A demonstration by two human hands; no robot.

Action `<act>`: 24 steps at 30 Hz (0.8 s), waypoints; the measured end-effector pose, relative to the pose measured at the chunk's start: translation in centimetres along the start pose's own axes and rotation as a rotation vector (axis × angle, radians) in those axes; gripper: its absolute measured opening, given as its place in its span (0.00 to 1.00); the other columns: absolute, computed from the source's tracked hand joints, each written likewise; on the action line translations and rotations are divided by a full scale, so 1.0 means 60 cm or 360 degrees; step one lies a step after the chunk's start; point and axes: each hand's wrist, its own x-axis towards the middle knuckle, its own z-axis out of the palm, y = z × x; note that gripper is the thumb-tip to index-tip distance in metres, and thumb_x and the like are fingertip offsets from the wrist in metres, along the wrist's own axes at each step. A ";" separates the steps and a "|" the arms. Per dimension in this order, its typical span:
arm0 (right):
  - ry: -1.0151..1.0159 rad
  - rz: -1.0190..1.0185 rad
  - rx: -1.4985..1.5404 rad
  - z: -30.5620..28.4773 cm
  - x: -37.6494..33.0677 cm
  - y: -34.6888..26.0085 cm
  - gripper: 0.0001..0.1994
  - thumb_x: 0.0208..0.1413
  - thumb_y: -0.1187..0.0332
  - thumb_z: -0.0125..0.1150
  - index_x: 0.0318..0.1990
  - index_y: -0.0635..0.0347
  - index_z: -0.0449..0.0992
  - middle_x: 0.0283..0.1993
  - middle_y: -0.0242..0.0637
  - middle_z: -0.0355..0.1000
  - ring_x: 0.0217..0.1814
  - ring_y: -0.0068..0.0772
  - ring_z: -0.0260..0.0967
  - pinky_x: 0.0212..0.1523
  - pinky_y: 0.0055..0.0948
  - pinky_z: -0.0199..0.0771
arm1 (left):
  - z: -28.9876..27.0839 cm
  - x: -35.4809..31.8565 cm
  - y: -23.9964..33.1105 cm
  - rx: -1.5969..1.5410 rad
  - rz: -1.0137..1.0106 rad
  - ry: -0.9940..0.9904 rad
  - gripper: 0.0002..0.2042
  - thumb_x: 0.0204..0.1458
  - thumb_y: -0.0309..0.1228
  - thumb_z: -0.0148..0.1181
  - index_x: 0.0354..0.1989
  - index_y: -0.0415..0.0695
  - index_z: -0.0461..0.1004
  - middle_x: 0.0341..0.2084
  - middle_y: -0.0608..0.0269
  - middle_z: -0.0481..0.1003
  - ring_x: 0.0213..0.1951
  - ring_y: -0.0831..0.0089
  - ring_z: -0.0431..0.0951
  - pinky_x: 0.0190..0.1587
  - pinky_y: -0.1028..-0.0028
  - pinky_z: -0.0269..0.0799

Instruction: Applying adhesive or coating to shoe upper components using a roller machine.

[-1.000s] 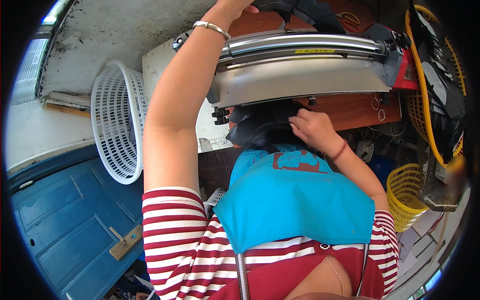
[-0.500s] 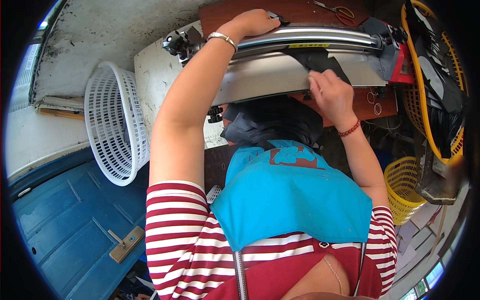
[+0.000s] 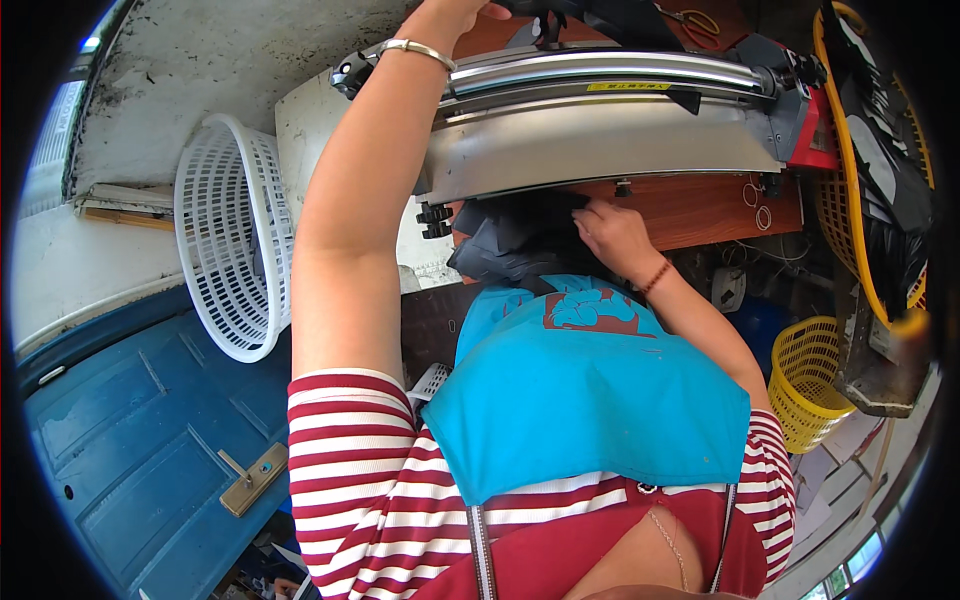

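Reaching the left hand (image 3: 465,14), grip mostly cropped and impossible to make out, beside black sheet pieces (image 3: 625,20) behind a steel roller machine (image 3: 600,70), with a black sheet stack (image 3: 520,225) below its front plate (image 3: 600,150) and the right hand (image 3: 617,238) half-curled against the stack's right edge, any hold unclear.

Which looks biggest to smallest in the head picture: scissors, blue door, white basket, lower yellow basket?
Largest to smallest:
1. Blue door
2. White basket
3. Lower yellow basket
4. Scissors, partly hidden
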 end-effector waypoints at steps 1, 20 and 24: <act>0.0113 -0.0025 0.0124 -0.045 0.001 -0.016 0.09 0.51 0.74 0.69 0.41 0.60 0.81 0.36 0.37 0.75 0.31 0.40 0.78 0.30 0.37 0.78 | 0.005 0.001 0.003 -0.0160 0.0027 0.0128 0.18 0.59 0.22 0.52 0.58 0.39 0.73 0.22 0.68 0.65 0.21 0.76 0.66 0.18 0.75 0.73; 0.0103 -0.0070 -0.0093 -0.055 0.016 -0.012 0.09 0.54 0.66 0.70 0.40 0.55 0.81 0.30 0.36 0.74 0.27 0.40 0.76 0.28 0.36 0.76 | 0.054 0.033 -0.119 0.0785 0.0403 -0.0370 0.10 0.52 0.31 0.66 0.28 0.35 0.81 0.23 0.50 0.79 0.27 0.65 0.78 0.35 0.64 0.73; -0.0084 0.0273 -0.0265 0.042 -0.044 0.028 0.10 0.56 0.59 0.67 0.37 0.56 0.81 0.33 0.38 0.74 0.33 0.43 0.78 0.32 0.39 0.78 | 0.080 0.029 -0.068 0.0480 0.0359 -0.0148 0.09 0.52 0.29 0.66 0.26 0.34 0.77 0.18 0.59 0.74 0.23 0.72 0.71 0.29 0.67 0.69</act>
